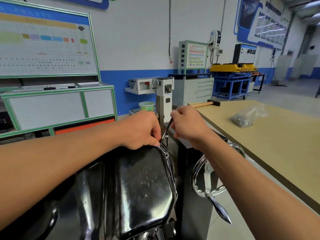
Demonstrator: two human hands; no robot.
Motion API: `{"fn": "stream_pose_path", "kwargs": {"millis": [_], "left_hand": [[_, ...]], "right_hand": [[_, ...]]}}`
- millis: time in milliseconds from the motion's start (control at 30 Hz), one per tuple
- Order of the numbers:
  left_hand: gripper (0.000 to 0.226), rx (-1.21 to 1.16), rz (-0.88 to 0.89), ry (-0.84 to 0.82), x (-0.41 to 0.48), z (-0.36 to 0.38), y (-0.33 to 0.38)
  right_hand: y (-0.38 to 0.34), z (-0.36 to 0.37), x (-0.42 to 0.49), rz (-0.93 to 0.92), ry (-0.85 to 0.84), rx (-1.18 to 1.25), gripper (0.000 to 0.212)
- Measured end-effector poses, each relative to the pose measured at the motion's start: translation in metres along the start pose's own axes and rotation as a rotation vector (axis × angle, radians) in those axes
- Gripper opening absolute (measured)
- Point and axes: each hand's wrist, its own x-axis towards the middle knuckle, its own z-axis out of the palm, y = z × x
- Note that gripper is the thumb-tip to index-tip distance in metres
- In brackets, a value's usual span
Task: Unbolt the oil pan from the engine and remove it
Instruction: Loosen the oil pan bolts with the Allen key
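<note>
Gripping thin metal tool (166, 129), right hand (188, 126) clamped round shaft, tip down at far corner flange of black oil pan (135, 179), left hand (142, 130) pinching tool's lower end

oil pan (138, 179): cut by bottom edge | tool (167, 126) tip: behind left hand (142, 130)
</note>
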Motion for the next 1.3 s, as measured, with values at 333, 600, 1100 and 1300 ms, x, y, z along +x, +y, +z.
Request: {"fn": "stream_pose_path", "kwargs": {"millis": [333, 600, 1100, 1300], "left_hand": [[0.013, -0.566, -0.228, 0.102, 0.001, -0.016, -0.02], [0.025, -0.582, -0.236, 0.131, 0.006, -0.002, -0.004], [0.08, -0.102, 0.023, 0.236, 0.01, 0.0, -0.008], [0.046, 0.52, 0.123, 0.054, 0.009, -0.014, -0.006]], "right_hand": [[-0.024, 0.0, 0.019, -0.259, -0.202, -0.413, 0.028], [-0.012, 0.006, 0.018, -0.295, -0.1, -0.379, 0.036], [0.041, 0.023, -0.051, -0.274, -0.119, -0.02, 0.013], [0.044, 0.03, -0.047, -0.411, 0.02, -0.093, 0.013]]}}
